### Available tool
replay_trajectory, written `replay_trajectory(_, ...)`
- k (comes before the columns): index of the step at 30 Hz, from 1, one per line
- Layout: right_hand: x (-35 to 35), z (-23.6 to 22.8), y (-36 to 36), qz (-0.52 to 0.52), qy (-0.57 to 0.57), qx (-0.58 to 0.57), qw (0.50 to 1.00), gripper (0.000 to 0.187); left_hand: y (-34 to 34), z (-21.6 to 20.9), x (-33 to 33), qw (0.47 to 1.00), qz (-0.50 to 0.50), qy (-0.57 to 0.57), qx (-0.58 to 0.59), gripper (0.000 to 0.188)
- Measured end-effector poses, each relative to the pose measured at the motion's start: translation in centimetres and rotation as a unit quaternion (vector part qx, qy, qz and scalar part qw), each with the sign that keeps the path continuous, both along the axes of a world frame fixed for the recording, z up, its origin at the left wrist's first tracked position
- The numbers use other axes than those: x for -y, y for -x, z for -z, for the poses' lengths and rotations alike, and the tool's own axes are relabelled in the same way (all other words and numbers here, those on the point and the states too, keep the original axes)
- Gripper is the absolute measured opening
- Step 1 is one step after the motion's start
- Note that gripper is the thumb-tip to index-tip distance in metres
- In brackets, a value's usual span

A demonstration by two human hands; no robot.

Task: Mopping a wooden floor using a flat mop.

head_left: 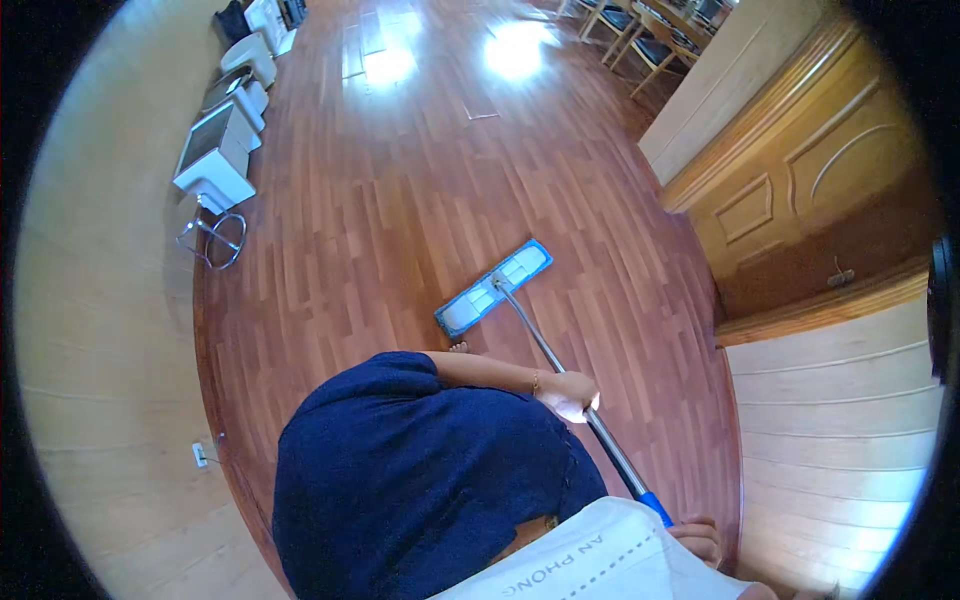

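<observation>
A flat mop with a blue-edged pale head (pixel 495 287) lies on the wood floor, turned at a slant. Its metal pole (pixel 618 455) runs back toward me and ends in a blue grip (pixel 655 508). Partway down the pole, my left hand (pixel 570 394) is wrapped round it, a thin bracelet at the wrist. My right hand (pixel 697 541) is closed at the blue grip's upper end, partly hidden by a white printed cloth (pixel 570 560) against my body.
Along the left wall stand white box-like pieces (pixel 218 155) and a chrome ring-shaped stand (pixel 215 240). A wooden door (pixel 810 190) is at right, with chairs (pixel 655 50) beyond it. Toes (pixel 458 347) show close to the mop head. A wall socket (pixel 199 455) sits low at left.
</observation>
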State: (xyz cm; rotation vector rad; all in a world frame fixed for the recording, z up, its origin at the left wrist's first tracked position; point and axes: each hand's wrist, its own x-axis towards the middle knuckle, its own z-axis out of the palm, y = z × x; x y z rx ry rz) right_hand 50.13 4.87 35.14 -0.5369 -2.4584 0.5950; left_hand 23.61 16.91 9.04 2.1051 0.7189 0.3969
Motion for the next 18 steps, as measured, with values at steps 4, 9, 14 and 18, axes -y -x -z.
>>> replay_trajectory(4, -2.7, 4.6, 4.2, -0.026, 0.007, -0.277, 0.961, 0.026, 2.0, 2.7, 0.2, 0.996, -0.086, -0.006, 0.021, 0.014)
replay_trajectory(9, -7.8, 8.2, 9.9, -0.166, 0.129, -0.363, 0.908, 0.023, 8.9, 3.6, -1.2, 0.970, -0.229, -0.043, -0.070, 0.018)
replay_trajectory(14, -7.8, 11.5, 16.4, -0.147, 0.221, -0.387, 0.883, 0.025, 16.0, 11.2, -1.0, 0.927, -0.369, -0.065, 0.032, 0.011)
replay_trajectory(18, -7.4, 12.9, 19.7, -0.180, 0.249, -0.307, 0.901, 0.020, 21.3, 17.1, 0.7, 0.803, -0.474, 0.185, 0.310, 0.008)
